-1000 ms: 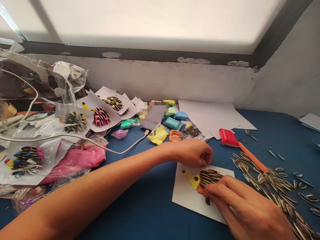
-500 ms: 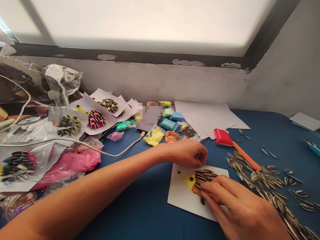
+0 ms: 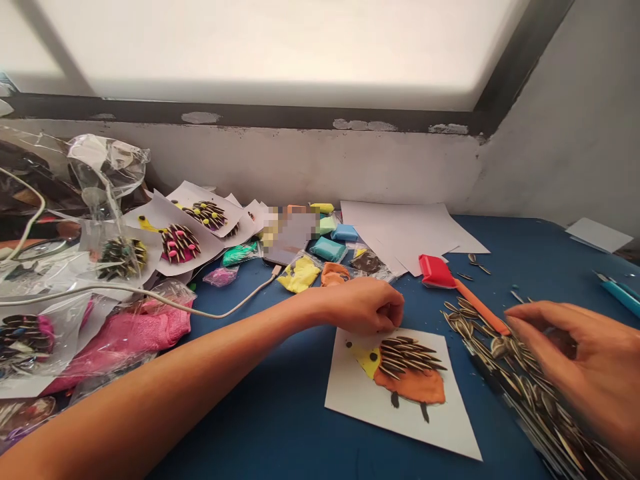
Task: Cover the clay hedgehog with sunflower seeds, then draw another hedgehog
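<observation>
A hedgehog picture lies on a white paper (image 3: 360, 407). Its yellow clay head (image 3: 364, 359) has black dots, and small black feet stick out below its orange clay body (image 3: 423, 387). Sunflower seeds (image 3: 407, 355) cover the upper part of the body like spines. My left hand (image 3: 370, 303) is curled at the paper's top edge, its fingers folded so that what is inside is hidden. Over a pile of loose sunflower seeds (image 3: 545, 407) is my right hand (image 3: 585, 360), thumb and forefinger tips close together; nothing between them can be made out.
An orange stick (image 3: 483, 308) and a red clay packet (image 3: 438, 271) lie beyond the seeds. Clay packets (image 3: 329, 250), a phone (image 3: 293, 237) and a white cable (image 3: 210, 313) spread behind my left arm. Other seed hedgehogs (image 3: 180, 243) and plastic bags crowd the left. A blue pen-like tool (image 3: 620, 293) is far right.
My right hand has left the hedgehog picture and moved right over the seed pile, uncovering the orange body. The left hand stays at the paper's top edge. The view has shifted slightly.
</observation>
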`<state>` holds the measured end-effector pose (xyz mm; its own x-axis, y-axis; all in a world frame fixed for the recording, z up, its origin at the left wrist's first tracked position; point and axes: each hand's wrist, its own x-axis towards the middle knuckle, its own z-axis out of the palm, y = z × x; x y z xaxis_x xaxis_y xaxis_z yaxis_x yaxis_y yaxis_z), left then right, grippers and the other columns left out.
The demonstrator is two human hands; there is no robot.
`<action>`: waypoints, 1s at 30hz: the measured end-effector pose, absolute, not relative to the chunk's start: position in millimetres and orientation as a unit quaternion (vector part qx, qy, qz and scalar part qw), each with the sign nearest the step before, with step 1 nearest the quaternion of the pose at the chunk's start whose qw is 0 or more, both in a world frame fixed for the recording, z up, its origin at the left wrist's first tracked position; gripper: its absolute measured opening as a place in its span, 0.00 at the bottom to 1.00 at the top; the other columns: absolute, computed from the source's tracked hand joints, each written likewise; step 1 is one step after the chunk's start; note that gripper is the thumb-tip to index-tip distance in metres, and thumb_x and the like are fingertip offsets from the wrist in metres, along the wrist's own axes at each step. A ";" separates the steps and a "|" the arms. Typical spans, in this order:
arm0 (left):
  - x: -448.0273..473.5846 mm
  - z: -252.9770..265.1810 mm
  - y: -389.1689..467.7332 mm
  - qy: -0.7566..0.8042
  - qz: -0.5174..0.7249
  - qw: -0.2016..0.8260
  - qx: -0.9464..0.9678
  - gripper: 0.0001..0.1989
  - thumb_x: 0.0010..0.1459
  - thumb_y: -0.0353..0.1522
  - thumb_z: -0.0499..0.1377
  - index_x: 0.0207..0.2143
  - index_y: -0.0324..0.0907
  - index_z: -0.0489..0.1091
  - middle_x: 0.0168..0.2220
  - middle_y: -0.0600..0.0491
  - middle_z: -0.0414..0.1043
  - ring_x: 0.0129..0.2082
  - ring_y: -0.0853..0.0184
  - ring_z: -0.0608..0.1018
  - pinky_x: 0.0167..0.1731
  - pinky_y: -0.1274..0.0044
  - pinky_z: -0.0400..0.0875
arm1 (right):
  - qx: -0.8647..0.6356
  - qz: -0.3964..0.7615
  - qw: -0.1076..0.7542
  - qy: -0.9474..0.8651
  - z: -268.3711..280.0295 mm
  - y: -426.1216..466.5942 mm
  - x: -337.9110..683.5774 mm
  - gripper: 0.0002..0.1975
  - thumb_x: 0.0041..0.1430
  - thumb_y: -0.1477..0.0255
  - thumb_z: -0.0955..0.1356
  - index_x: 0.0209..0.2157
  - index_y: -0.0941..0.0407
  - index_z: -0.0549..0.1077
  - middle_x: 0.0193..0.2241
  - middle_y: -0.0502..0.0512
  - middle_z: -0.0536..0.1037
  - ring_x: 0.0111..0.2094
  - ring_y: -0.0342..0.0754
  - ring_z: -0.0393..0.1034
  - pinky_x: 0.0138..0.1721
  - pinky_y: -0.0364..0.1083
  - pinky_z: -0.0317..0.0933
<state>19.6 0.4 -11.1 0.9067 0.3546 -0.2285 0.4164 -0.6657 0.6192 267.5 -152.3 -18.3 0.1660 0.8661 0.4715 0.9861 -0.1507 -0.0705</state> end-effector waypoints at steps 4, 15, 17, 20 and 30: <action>18.7 -10.2 -0.4 0.228 -0.057 0.348 0.907 0.07 0.58 0.29 0.57 0.38 0.42 0.74 0.37 0.54 0.77 0.33 0.70 0.73 0.28 0.78 0.58 | -0.755 -0.118 0.164 -0.624 -13.8 -146.4 270.0 0.10 0.61 0.59 0.69 0.32 0.46 0.81 0.26 0.51 0.82 0.20 0.47 0.73 0.18 0.44 0.60; 18.9 -10.1 -1.1 0.230 -0.056 0.342 0.909 0.07 0.57 0.30 0.57 0.37 0.42 0.74 0.37 0.55 0.77 0.32 0.71 0.73 0.26 0.79 0.59 | -0.683 -0.087 0.183 -0.702 -27.4 -128.2 246.1 0.31 0.64 0.44 0.58 0.28 0.49 0.82 0.26 0.55 0.82 0.20 0.49 0.75 0.17 0.45 0.60; 18.3 -10.9 -0.7 0.232 -0.058 0.345 0.908 0.07 0.57 0.30 0.57 0.37 0.42 0.74 0.37 0.55 0.77 0.33 0.71 0.73 0.26 0.79 0.58 | -0.679 -0.092 0.187 -0.704 -28.1 -127.2 244.9 0.34 0.64 0.42 0.56 0.25 0.49 0.80 0.24 0.54 0.80 0.18 0.48 0.72 0.16 0.45 0.58; 17.9 -12.4 0.0 0.233 -0.058 0.351 0.905 0.07 0.57 0.31 0.57 0.37 0.43 0.74 0.38 0.56 0.77 0.33 0.71 0.73 0.26 0.79 0.58 | -0.682 -0.100 0.198 -0.697 -20.2 -128.5 241.0 0.35 0.63 0.40 0.54 0.24 0.50 0.77 0.24 0.54 0.79 0.17 0.46 0.71 0.15 0.44 0.58; 19.7 -10.0 -0.4 0.219 -0.048 0.351 0.909 0.06 0.58 0.28 0.57 0.36 0.41 0.74 0.35 0.55 0.76 0.33 0.71 0.73 0.28 0.79 0.60 | -0.702 -0.089 0.261 -0.656 -5.8 -140.4 228.0 0.24 0.62 0.47 0.61 0.33 0.47 0.82 0.27 0.49 0.84 0.20 0.46 0.75 0.19 0.44 0.65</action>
